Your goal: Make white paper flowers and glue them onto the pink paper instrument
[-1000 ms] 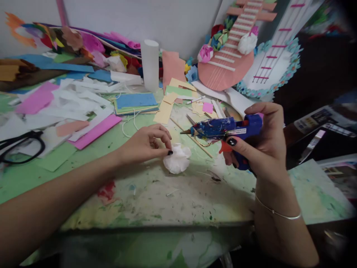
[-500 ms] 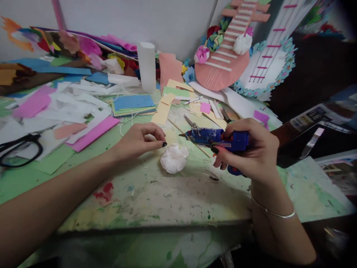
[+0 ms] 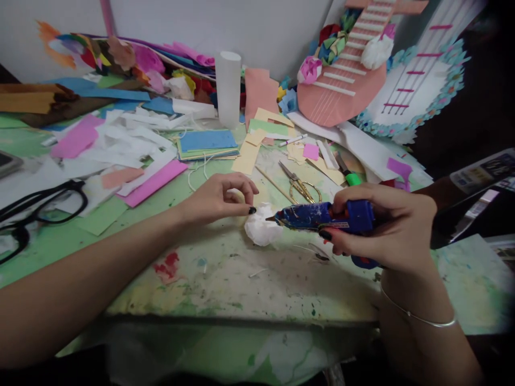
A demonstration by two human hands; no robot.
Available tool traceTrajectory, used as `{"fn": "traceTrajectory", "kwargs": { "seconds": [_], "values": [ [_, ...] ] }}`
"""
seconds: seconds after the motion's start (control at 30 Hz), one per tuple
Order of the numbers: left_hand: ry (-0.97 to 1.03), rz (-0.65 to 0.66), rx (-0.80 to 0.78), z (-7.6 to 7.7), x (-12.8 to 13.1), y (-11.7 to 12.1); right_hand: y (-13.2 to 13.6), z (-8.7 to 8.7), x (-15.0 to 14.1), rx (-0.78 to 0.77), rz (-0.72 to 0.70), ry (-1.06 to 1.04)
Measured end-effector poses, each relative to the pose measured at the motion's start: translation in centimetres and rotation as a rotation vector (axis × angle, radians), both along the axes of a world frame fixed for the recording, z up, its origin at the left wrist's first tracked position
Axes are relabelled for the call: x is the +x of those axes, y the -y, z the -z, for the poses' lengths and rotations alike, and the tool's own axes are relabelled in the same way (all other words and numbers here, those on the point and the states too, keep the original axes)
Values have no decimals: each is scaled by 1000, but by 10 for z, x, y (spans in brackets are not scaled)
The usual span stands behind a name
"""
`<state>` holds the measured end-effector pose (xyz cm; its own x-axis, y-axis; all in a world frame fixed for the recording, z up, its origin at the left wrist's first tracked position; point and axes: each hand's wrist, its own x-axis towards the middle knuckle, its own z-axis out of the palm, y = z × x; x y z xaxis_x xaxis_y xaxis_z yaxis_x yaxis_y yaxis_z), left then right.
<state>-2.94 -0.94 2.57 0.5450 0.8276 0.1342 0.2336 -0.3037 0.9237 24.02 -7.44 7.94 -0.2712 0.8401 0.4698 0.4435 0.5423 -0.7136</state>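
Lowered since before, the paint-smeared blue glue gun [image 3: 322,216] is nosing into the crumpled white paper flower [image 3: 261,229]; right hand [image 3: 386,228] is clenching it, left hand [image 3: 219,197] is pinching fingertips together beside the flower.

Left hand [image 3: 219,199] rests with fingers curled and pinched; right hand [image 3: 386,230] is clenched.

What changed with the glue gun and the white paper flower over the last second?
The right hand lowered the glue gun from a raised hold and brought its nozzle to the white paper flower. The left hand stayed pinched at the flower's left edge, and the flower stayed on the table.
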Motion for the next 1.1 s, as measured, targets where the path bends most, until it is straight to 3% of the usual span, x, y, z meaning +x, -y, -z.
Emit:
{"fn": "traceTrajectory", "kwargs": {
  "seconds": [0.23, 0.53, 0.8, 1.1],
  "values": [
    [-28, 158, 43, 2, 2, 3, 1, 3, 6, -51, -1, 35],
    [-59, 184, 29, 2, 3, 2, 1, -3, 2, 24, -64, 68],
    [-165, 235, 78, 4, 2, 0, 4, 0, 3, -2, 8, 68],
    [-191, 250, 82, 2, 3, 1, 3, -2, 1, 33, -16, 80]
  ]
}}
